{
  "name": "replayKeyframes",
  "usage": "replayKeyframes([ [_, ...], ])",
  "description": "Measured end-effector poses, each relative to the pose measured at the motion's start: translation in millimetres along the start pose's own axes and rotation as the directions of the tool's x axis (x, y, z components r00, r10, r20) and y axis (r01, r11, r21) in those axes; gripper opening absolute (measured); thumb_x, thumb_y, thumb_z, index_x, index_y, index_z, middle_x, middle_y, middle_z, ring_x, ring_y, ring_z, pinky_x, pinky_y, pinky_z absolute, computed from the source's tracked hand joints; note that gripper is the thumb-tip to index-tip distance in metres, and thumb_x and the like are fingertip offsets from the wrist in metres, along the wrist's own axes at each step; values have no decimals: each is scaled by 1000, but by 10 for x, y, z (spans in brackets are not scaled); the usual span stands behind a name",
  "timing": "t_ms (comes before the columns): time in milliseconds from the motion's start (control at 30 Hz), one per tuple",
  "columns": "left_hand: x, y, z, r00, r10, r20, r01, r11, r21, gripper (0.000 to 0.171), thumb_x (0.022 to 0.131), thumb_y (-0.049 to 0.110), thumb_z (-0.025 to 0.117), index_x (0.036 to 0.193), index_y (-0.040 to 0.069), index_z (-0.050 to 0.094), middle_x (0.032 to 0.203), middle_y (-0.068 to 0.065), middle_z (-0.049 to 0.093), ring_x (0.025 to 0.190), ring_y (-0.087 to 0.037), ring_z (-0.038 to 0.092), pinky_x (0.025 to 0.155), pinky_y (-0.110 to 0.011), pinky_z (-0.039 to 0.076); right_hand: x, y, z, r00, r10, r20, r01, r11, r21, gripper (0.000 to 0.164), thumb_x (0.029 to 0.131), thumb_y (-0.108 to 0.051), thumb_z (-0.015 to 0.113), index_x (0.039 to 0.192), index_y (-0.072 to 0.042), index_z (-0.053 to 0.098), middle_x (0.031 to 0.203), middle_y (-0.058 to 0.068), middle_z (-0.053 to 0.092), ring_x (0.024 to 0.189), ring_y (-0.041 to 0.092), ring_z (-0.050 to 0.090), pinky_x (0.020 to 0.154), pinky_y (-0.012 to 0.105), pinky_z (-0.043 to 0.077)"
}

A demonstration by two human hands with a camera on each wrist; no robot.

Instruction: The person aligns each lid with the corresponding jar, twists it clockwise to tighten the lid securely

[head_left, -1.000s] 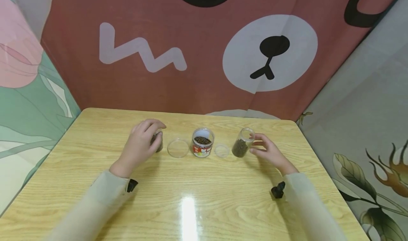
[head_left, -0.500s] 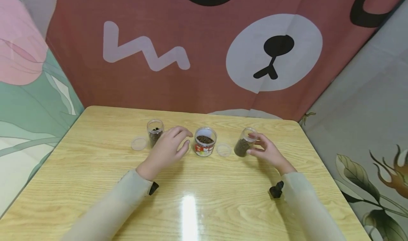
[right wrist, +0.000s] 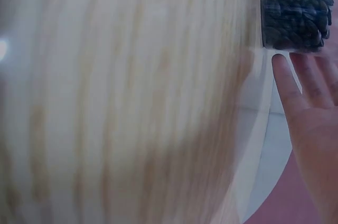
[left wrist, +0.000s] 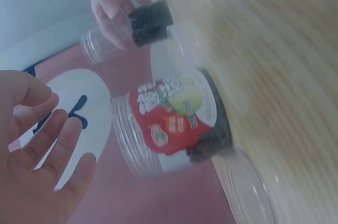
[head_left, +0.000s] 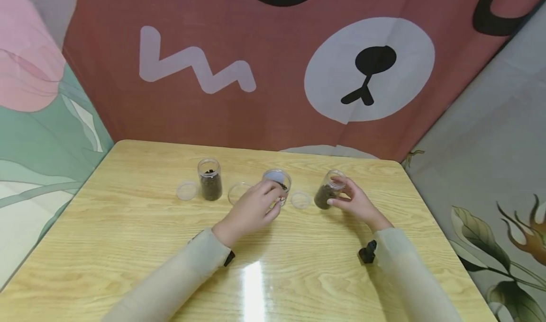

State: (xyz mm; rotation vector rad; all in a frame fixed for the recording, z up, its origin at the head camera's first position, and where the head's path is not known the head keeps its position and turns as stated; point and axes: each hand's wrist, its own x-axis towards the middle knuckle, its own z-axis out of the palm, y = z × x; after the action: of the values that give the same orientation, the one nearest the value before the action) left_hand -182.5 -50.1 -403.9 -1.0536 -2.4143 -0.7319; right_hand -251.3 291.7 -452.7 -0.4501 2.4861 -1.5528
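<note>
A clear jar (head_left: 283, 189) with a red fruit-printed label and brown bits inside stands mid-table. My left hand (head_left: 256, 203) is at its near left side and hides much of it in the head view. The left wrist view shows that hand's loosely bent fingers (left wrist: 63, 134) apart from the jar's rim, with nothing in them. To the right, my right hand (head_left: 356, 201) holds a taller clear jar (head_left: 325, 196) of dark, seed-like pieces, thumb in front and fingers behind. This jar has no lid on and stays at the table surface.
Another uncovered clear jar (head_left: 211, 184) of dark pieces stands at the left. Clear round lids lie on the wooden table (head_left: 298, 265): a left lid (head_left: 186, 190), a larger lid (head_left: 234, 189) and a right lid (head_left: 301, 200). A printed cloth (head_left: 204, 113) hangs behind.
My left hand has moved right from the left jar, over the large lid, to the middle jar. My right thumb has come round to the front of the right jar.
</note>
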Motion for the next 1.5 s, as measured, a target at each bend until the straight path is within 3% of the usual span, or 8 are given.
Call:
replayKeyframes([
  [200, 83, 87, 110, 997, -3, 73, 5, 1000, -26, 21, 98, 8, 63, 118, 5, 66, 116, -8, 62, 106, -22, 62, 91, -35, 54, 14, 21, -3, 1000, 6, -20, -6, 1000, 0, 67, 94, -15, 75, 151, -6, 41, 155, 16, 39, 145, 36, 35, 111, 45, 42],
  [400, 170, 141, 268, 983, -43, 178, 54, 997, -56, 30, 100, 10, 62, 129, 2, 61, 127, -12, 58, 116, -23, 60, 96, -32, 53, 47, 52, 16, 999, -10, -39, 9, 1000, -15, 64, 94, -14, 75, 149, -4, 43, 151, 18, 43, 143, 37, 39, 110, 52, 42],
  [567, 247, 165, 412, 949, -118, 291, 143, 987, -66, 42, 102, 17, 60, 141, 2, 53, 139, -13, 52, 127, -24, 55, 106, -33, 47, 47, 39, 35, 999, -27, -36, 26, 1000, -15, 63, 94, -12, 74, 148, -3, 43, 150, 19, 44, 141, 39, 40, 109, 56, 41],
  [733, 292, 186, 505, 926, -169, 339, 199, 978, -55, 48, 102, 18, 60, 146, 2, 49, 146, -14, 47, 135, -27, 48, 112, -37, 43, 57, 25, 47, 999, -37, -31, 37, 999, -19, 61, 95, -13, 73, 148, -5, 43, 149, 18, 45, 141, 38, 40, 109, 57, 41],
  [967, 330, 187, 662, 883, -222, 414, 247, 969, -7, 56, 103, 23, 60, 152, 2, 42, 158, -17, 36, 144, -32, 38, 113, -42, 42, 63, 17, 45, 1000, -20, -21, 19, 999, -38, 61, 96, -15, 72, 149, -7, 42, 152, 18, 41, 139, 38, 41, 105, 40, 48],
  [1200, 352, 177, 849, 844, -283, 455, 304, 952, 29, 62, 102, 24, 60, 155, 1, 37, 163, -19, 27, 151, -32, 26, 118, -45, 34, 68, 33, 63, 999, -29, -18, 28, 999, -20, 60, 97, -13, 71, 148, -4, 41, 153, 21, 40, 140, 40, 39, 110, 59, 39],
  [1500, 421, 212, 901, 786, -351, 509, 380, 924, 50, 64, 103, 25, 58, 157, 1, 33, 165, -23, 18, 153, -36, 17, 121, -47, 28, 57, 18, 77, 1000, -22, -9, 22, 1000, -16, 62, 97, -15, 71, 150, -4, 40, 154, 20, 39, 140, 40, 39, 110, 60, 39],
])
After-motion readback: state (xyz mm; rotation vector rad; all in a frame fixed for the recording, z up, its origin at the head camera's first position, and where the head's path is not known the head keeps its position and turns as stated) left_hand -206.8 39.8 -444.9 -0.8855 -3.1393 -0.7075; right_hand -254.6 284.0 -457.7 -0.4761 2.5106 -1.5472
